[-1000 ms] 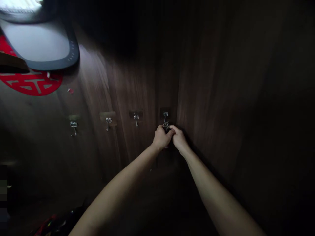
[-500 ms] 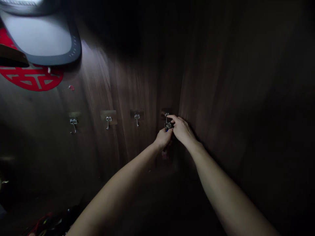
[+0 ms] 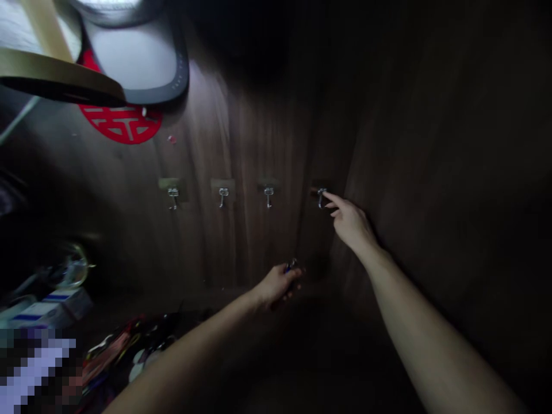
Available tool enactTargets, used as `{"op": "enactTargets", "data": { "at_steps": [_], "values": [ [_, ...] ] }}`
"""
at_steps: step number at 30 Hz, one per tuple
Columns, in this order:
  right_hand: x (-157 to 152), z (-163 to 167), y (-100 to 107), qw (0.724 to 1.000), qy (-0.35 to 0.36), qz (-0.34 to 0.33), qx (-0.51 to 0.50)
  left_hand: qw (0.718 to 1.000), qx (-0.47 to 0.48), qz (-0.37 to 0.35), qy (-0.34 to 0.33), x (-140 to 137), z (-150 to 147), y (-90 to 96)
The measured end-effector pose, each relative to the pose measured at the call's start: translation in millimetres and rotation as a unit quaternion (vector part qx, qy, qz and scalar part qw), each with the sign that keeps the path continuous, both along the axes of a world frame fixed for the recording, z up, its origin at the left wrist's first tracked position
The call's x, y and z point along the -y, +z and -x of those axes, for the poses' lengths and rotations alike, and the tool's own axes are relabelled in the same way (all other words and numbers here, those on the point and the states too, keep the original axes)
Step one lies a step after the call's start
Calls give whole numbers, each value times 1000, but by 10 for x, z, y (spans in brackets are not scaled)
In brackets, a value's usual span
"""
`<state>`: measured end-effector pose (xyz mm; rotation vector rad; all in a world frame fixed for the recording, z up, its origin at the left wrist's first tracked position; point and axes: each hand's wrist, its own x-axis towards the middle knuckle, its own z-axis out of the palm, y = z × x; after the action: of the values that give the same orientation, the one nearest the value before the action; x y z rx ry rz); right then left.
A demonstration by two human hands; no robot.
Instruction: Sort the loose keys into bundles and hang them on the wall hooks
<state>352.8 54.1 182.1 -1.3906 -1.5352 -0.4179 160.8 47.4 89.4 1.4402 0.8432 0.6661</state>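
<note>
My left hand [image 3: 276,284] is closed round a small blue-and-metal object [image 3: 291,265], whose top pokes out above the thumb. Most of that object is hidden in the fist, so its kind is unclear. Higher up and to the right, my right hand [image 3: 351,221] has its index finger stretched out to the rightmost metal hook [image 3: 321,197], at or touching its top; the other fingers are loosely bent and hold nothing visible. Nothing hangs from this hook. The hook sits on an adhesive plate on the dark wooden panel [image 3: 245,236].
Left of it are more hooks: one [image 3: 268,195], another [image 3: 223,195] and a third [image 3: 173,196]. A grey cap [image 3: 133,60] and a red paper cutout [image 3: 125,126] are at upper left, behind a tan curved band [image 3: 56,72]. Boxes [image 3: 52,307] and jumbled items [image 3: 116,351] lie lower left.
My left hand has moved down and away from the rightmost hook with the small object, which was at the hook before. My right hand stays by the hook. The view has shifted left.
</note>
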Motion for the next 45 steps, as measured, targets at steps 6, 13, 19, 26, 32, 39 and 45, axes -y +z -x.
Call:
{"op": "enactTargets", "data": {
  "at_steps": [6,13,19,26,32,39,45],
  "values": [
    [214,612,-652,991,104,-82,-30,992,-48,-15,112,231,912,-838],
    [334,1304,-1439,965,245,97,3,959,-122,-165,196,323,1745,-899],
    [524,1788,-1690,929,290,225,37,953,-87,-201,210,466,2304,-823],
    [654,2261,-1910,923,285,256,25,895,-115,-269,336,633,3034,-809],
    [711,2432,-2098,945,233,226,28,873,-189,-307,329,717,3356,-972],
    [768,2460,-2102,965,206,161,-16,872,-228,-333,277,708,3348,-989],
    [929,2664,-2015,962,212,163,-52,876,-212,-348,258,824,3322,-929]
  ]
}}
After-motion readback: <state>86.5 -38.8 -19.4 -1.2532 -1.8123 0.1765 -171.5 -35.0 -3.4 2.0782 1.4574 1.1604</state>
